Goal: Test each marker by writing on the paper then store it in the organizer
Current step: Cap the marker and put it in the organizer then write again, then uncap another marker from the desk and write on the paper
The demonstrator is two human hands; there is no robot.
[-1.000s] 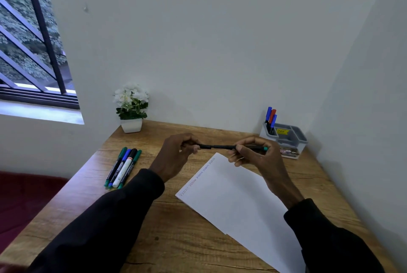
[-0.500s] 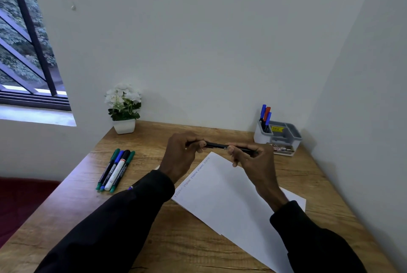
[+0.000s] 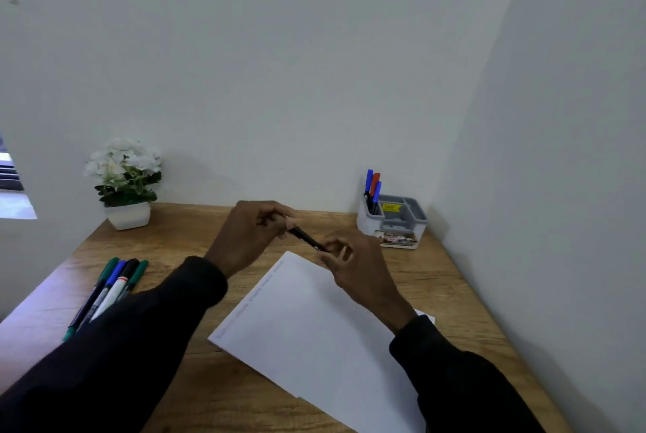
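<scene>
Above the far corner of the white paper (image 3: 314, 327) both hands hold one dark marker (image 3: 307, 239), which slants down to the right. My left hand (image 3: 250, 233) pinches its upper end. My right hand (image 3: 353, 268) grips the lower end, which its fingers hide. Faint lines of writing run along the paper's left edge. Several loose markers (image 3: 112, 287) lie side by side on the left of the wooden desk (image 3: 181, 247). The grey organizer (image 3: 402, 219) stands at the back right corner with three markers (image 3: 373, 188) upright in its left compartment.
A white pot of white flowers (image 3: 126, 181) stands at the back left corner. Walls close the desk at the back and on the right. A smaller sheet's corner (image 3: 426, 317) shows beyond my right sleeve.
The marker has tilted from level to slanting down right. My right hand has dropped nearer the paper. The view has swung right, so the window is almost out of sight.
</scene>
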